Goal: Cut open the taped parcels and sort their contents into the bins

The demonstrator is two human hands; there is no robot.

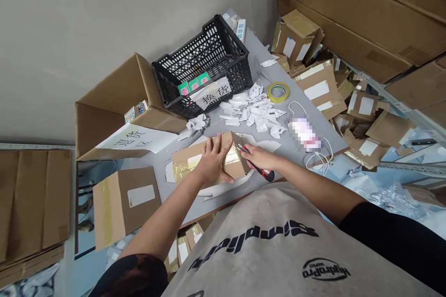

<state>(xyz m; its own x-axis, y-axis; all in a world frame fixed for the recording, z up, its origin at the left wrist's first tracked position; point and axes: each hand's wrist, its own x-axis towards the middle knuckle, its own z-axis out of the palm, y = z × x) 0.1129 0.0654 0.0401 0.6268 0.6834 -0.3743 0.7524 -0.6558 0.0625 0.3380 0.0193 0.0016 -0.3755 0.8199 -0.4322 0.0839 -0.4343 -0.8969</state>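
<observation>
A small taped cardboard box (186,154) lies on the grey table near its front edge. My left hand (213,160) rests on top of it with fingers spread, bracing it. In my closed right hand (260,157) is a red and black utility knife (263,172), whose blade end meets the taped right end of the box. White paper lies beneath the box. Behind it is a heap of crumpled paper scraps (258,110), with a yellow tape roll (278,92) to the right of the heap.
A black plastic crate (240,67) with green and pink packs stands at the back. Left of it is an open carton (104,123). A phone with a white cable (291,106) lies at right, its screen blurred. Piled boxes (318,86) stand beyond the table's right edge.
</observation>
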